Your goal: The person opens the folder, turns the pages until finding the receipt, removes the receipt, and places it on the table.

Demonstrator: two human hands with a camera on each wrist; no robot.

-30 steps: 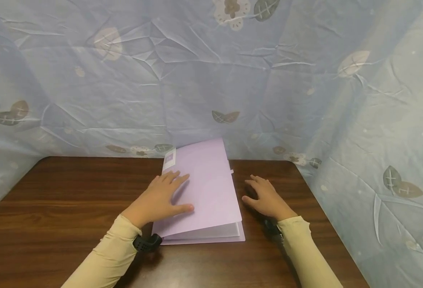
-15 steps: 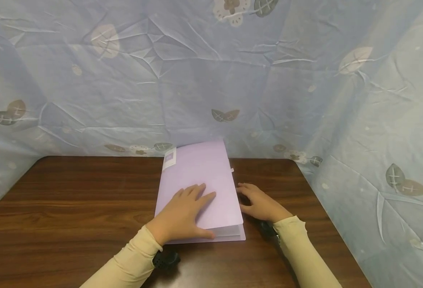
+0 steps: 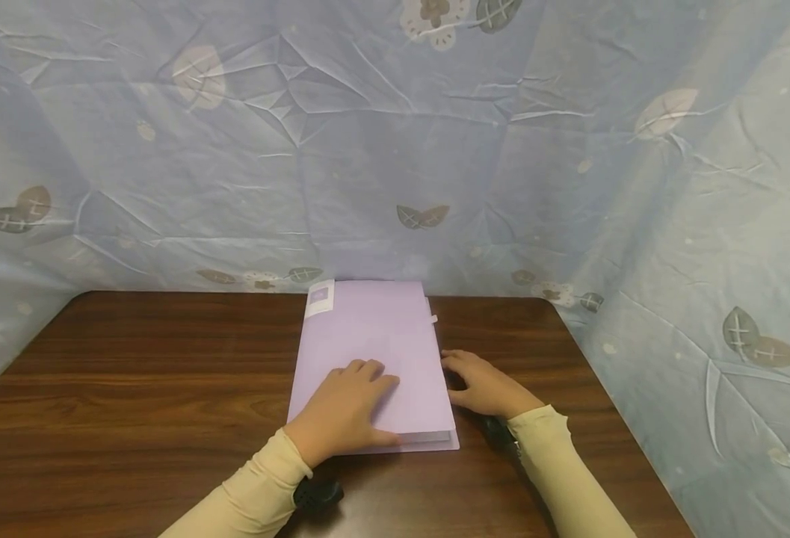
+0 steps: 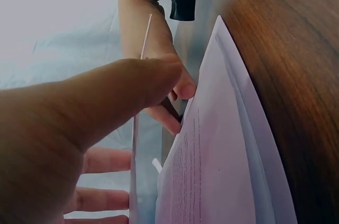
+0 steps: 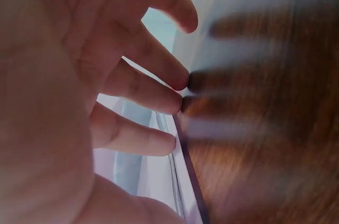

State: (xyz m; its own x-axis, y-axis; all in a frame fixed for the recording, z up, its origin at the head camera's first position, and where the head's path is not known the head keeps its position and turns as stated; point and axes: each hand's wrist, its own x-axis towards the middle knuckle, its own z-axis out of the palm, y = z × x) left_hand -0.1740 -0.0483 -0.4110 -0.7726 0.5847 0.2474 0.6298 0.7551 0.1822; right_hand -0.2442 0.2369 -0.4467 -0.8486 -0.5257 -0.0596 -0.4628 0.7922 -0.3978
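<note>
A patterned cloth [image 3: 368, 164] hangs behind a brown surface [image 3: 166, 366]. There lies a purple folder [image 3: 368, 321], its cover mostly down, a gap above the pages [image 4: 212, 150] left. Left hand [image 3: 344, 407], spread, touches the cover; right hand [image 3: 485, 385], fingers apart, is at the right edge.

Purple cover [image 3: 371, 329]: lowered
Left hand [image 3: 341, 411]: farther from left edge of tabletop [image 3: 152, 359]
Right hand [image 3: 487, 383]: farther from right edge

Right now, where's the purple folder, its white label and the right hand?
Purple folder [image 3: 368, 330]: head view, on its top cover.
White label [image 3: 320, 297]: head view, on its printed middle.
Right hand [image 3: 485, 385]: head view, back of the hand.
</note>
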